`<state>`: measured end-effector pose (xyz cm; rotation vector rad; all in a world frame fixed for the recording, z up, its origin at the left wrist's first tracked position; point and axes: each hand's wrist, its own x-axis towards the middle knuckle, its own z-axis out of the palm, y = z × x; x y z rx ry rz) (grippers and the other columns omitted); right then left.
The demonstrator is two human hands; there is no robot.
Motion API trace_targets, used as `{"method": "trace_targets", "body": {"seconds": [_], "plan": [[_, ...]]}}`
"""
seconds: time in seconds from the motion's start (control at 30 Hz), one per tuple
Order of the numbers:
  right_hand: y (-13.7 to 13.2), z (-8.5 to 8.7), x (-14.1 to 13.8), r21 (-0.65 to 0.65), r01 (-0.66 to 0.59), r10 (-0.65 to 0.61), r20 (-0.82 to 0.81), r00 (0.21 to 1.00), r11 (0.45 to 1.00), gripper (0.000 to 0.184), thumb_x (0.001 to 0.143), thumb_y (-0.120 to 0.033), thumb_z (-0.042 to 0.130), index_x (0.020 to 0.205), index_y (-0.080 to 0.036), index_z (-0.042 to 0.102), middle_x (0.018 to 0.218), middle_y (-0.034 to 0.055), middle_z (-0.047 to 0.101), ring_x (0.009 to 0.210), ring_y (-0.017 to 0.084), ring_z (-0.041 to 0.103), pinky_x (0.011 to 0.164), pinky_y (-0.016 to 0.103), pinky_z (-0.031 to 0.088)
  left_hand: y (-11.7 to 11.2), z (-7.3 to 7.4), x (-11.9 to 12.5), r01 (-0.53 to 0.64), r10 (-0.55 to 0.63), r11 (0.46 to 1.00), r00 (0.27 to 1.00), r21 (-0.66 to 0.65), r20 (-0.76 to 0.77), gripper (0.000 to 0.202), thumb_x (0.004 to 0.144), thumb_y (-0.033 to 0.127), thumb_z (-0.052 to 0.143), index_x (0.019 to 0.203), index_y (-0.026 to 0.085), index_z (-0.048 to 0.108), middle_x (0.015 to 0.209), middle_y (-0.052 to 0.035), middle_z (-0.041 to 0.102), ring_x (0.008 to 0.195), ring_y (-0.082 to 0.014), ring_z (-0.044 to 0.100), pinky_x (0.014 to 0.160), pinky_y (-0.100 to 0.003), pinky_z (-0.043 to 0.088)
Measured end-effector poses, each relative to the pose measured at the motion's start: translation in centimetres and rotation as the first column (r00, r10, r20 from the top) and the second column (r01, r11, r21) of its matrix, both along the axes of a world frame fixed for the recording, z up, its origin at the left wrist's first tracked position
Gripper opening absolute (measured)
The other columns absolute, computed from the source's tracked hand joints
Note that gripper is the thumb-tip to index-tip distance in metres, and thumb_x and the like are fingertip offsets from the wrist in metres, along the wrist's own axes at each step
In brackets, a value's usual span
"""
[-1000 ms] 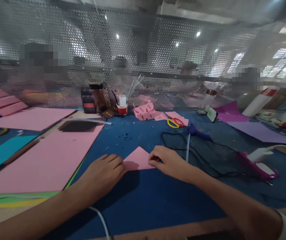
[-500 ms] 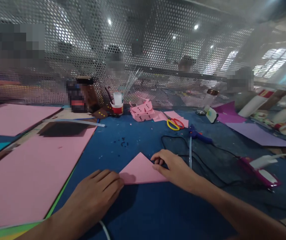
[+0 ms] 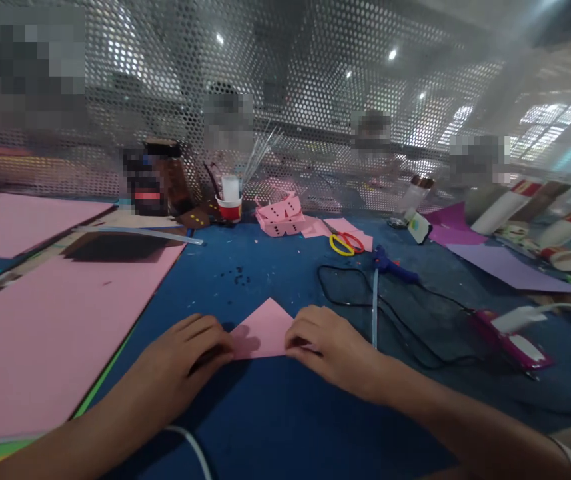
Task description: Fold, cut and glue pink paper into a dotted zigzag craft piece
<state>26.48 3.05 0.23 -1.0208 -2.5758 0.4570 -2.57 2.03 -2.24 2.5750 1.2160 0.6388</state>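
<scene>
A small pink paper triangle (image 3: 264, 329) lies folded on the blue table cover (image 3: 285, 413), its point away from me. My left hand (image 3: 180, 360) presses on its left corner, fingers bent and close together. My right hand (image 3: 328, 347) covers its right corner, fingers curled down on the paper's edge. Both hands rest on the table.
Large pink sheets (image 3: 55, 333) lie at the left. Behind are a blue glue gun (image 3: 390, 263) with black cable, yellow-red scissors (image 3: 345, 243), pink dotted paper boxes (image 3: 278, 217), a cup (image 3: 230, 207), a pink glue gun (image 3: 510, 340) and purple paper (image 3: 505, 263). People sit behind a perforated screen.
My right hand has slid left along the triangle's lower edge, so less of the paper shows. My left hand has kept to the left corner.
</scene>
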Motion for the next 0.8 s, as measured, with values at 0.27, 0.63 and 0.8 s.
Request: {"method": "trace_targets", "body": {"seconds": [0.27,0.63,0.8], "plan": [[0.1,0.2,0.2,0.153,-0.101,0.08,0.137,0.987,0.983,0.019,0.102,-0.032,0.052,0.102,-0.02,0.067,0.102,0.0063,0.066,0.097,0.02,0.058,0.084,0.033,0.04,-0.3,0.7,-0.1,0.053,-0.05,0.996,0.998,0.077,-0.042,0.02,0.1,0.031,0.053,0.097,0.021,0.07,0.093,-0.0045,0.065,0.086,-0.0176,0.06,0.076,-0.03,0.047],[-0.1,0.3,0.2,0.229,-0.157,0.107,0.214,0.971,0.961,0.023,0.103,-0.026,0.047,0.1,-0.016,0.067,0.097,0.0083,0.068,0.091,0.02,0.06,0.08,0.032,0.041,-0.9,1.1,-0.1,0.147,-0.114,0.966,0.981,0.211,-0.159,0.025,0.102,0.022,0.046,0.093,0.018,0.068,0.089,-0.0049,0.065,0.083,-0.0174,0.059,0.074,-0.03,0.046],[-0.1,0.3,0.0,0.209,-0.113,0.073,0.189,0.979,0.972,0.02,0.102,-0.025,0.049,0.097,-0.018,0.068,0.094,0.0063,0.067,0.091,0.02,0.06,0.08,0.032,0.04,-0.9,1.0,0.1,0.099,-0.086,0.987,0.991,0.129,-0.105,0.027,0.102,0.024,0.044,0.088,0.018,0.066,0.086,-0.0045,0.063,0.081,-0.017,0.058,0.071,-0.029,0.044]]}}
